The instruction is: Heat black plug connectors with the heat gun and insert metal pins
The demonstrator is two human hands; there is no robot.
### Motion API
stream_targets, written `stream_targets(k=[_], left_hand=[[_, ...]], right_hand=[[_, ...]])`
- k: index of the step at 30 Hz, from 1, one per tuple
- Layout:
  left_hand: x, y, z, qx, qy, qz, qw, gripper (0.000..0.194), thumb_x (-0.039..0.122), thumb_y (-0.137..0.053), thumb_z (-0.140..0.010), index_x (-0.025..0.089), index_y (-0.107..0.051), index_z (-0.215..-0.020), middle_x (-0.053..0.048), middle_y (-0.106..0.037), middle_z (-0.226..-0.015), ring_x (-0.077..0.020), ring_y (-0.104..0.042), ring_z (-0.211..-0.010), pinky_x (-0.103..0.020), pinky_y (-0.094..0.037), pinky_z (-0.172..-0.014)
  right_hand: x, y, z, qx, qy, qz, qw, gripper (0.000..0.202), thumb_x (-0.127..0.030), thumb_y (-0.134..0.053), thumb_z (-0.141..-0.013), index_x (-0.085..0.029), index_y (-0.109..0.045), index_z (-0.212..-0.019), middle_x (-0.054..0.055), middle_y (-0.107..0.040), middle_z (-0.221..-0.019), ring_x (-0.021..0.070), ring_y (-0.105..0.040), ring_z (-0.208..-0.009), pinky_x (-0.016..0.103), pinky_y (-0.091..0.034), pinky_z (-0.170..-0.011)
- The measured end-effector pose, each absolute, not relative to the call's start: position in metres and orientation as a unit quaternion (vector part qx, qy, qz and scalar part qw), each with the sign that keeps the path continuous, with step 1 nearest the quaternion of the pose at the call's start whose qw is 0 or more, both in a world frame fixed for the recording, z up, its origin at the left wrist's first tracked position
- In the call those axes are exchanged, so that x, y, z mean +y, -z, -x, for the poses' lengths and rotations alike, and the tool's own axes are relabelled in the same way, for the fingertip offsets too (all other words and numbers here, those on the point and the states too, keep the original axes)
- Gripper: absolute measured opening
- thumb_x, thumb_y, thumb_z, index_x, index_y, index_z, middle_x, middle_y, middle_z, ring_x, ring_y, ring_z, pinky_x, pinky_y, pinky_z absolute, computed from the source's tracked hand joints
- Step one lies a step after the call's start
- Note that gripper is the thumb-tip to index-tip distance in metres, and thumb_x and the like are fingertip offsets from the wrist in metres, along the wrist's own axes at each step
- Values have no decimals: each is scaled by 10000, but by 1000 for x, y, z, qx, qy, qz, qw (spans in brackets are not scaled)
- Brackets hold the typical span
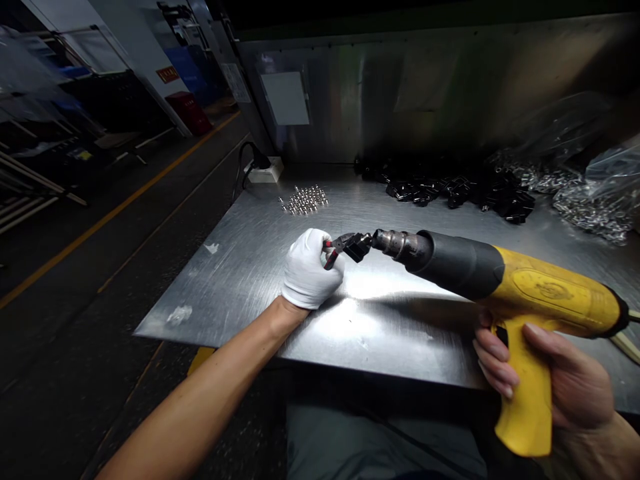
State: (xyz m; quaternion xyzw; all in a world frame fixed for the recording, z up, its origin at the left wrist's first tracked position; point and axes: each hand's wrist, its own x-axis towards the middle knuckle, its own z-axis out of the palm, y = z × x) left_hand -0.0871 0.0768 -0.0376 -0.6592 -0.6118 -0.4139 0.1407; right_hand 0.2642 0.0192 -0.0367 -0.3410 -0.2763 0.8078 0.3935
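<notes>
My left hand (311, 270), in a white glove, is closed around pliers (332, 256) with red and black handles. Gripped in the plier jaws is a small black part (357, 247) with a shiny metal piece at its right end. My bare right hand (550, 367) wraps round the handle of a yellow heat gun (560, 293), whose barrel is black. The gun's metal nozzle (397, 244) points left, its tip right by the metal end of the black part; whether they touch I cannot tell.
A cluster of small metal pieces (304, 199) stands on the metal table (240, 267). Black parts (450, 187) are heaped at the back, beside metal fittings (595, 207) and plastic bags at right. A white power strip (265, 171) with a plugged-in cord sits at the back left corner.
</notes>
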Motion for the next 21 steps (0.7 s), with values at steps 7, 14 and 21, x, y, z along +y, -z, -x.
stream_targets(k=[7, 14, 21], left_hand=[[77, 38, 87, -609, 412, 662, 142, 240, 93, -542, -643, 245, -417, -781, -1, -508, -717, -176, -496, -650, -319, -408, -646], [77, 38, 88, -608, 410, 665, 141, 243, 92, -538, -650, 246, -409, -787, -4, -499, -719, -182, -495, -656, -322, -404, -653], [77, 38, 88, -612, 405, 664, 141, 247, 87, -538, -649, 247, -406, -784, -3, -496, -716, -184, -498, -656, -320, -402, -653]], right_hand=[[20, 37, -264, -279, -811, 336, 390, 296, -426, -623, -881, -198, -677, -1063, 28, -576, -749, 138, -523, -542, 276, -502, -470], [18, 29, -263, -266, -814, 354, 376, 308, -436, -666, -856, -204, -676, -1058, 19, -573, -759, 135, -518, -565, 272, -491, -496], [21, 34, -265, -270, -822, 334, 374, 324, -432, -623, -888, -180, -674, -1086, 31, -571, -775, 145, -525, -575, 287, -499, -505]])
